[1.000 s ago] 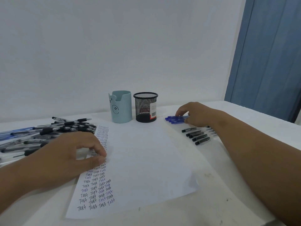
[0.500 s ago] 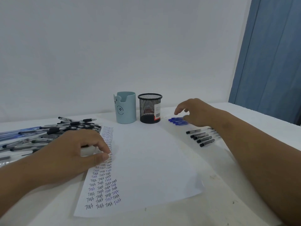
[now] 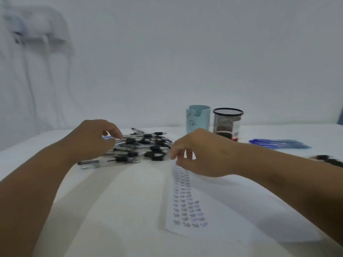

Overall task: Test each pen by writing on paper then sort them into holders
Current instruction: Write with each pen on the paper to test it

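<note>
Both holders, pale blue plastic cup (image 3: 198,118) and black wire-mesh cup (image 3: 228,123), show no pens. Heap of untested black-grip pens (image 3: 141,147) large. Left hand (image 3: 92,140) grip pinching pen from heap; right hand (image 3: 200,154) grip loosely curled, holding nothing, over white paper sheet with rows of test words (image 3: 187,199). Judged: most left.

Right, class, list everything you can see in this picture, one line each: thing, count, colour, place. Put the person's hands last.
pile of pens: many, too many to count, clear barrels with black grips, far left on the table.
blue pens: a small row, count unclear, blue, far right.
black-tipped pens: count unclear, blurred at the right edge.
sheet of paper: one, white, with columns of handwriting, centre-right.
plastic pen holder: one, light blue, at the back.
mesh pen holder: one, black, right of the light blue one.
table: one, white.
left hand: on the pile, fingers on a pen.
right hand: above the paper's top, fingers loosely curled, empty.
</note>
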Available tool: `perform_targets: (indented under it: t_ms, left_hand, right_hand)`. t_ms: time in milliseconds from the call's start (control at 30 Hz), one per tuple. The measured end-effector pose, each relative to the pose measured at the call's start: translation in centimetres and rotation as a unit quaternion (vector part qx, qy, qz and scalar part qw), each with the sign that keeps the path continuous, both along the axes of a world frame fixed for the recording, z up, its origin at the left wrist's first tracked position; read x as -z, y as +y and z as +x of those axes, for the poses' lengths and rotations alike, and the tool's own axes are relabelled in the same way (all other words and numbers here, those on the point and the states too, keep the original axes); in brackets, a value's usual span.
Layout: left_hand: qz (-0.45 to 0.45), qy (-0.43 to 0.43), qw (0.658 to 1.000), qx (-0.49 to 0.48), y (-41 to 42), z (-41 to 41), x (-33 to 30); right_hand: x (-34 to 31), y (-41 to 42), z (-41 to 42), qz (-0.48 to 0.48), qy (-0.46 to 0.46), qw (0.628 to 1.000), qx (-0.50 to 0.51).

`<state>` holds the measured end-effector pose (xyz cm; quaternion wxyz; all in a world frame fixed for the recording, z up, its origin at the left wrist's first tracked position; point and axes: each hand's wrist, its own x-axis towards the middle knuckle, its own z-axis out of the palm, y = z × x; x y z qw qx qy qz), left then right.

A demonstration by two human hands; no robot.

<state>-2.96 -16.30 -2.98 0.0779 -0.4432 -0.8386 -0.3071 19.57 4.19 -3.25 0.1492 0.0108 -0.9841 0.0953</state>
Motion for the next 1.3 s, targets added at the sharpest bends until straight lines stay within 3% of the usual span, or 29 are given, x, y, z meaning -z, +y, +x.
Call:
perform_targets:
  t_ms: [100,200,433,767,933,1300]
  left_hand:
    - [-0.042,-0.024,0.994,-0.100,-2.6,-2.9,-0.2]
    - [-0.052,-0.062,0.987,-0.140,-4.0,-4.6,0.5]
    - [-0.046,-0.075,0.986,-0.143,-3.9,-6.4,2.1]
    - [-0.024,-0.089,0.983,-0.158,-4.0,-7.4,3.2]
    - [-0.058,-0.138,0.977,-0.153,-3.7,-7.5,3.6]
    - [0.071,-0.149,0.976,-0.142,-3.6,-7.3,3.5]
  right_hand:
    - [0.9,-1.0,-1.7,0.016,-0.019,1.000,-0.015]
    - [2.2,-1.3,-2.7,0.032,-0.019,0.999,-0.023]
    - [4.3,-0.9,-2.1,0.015,0.039,0.998,-0.038]
    - [4.7,-0.7,-2.1,-0.010,0.046,0.998,-0.037]
    - [4.7,-0.7,-2.1,-0.010,0.045,0.998,-0.037]
    - [4.4,-1.0,-2.0,-0.014,0.043,0.998,-0.038]
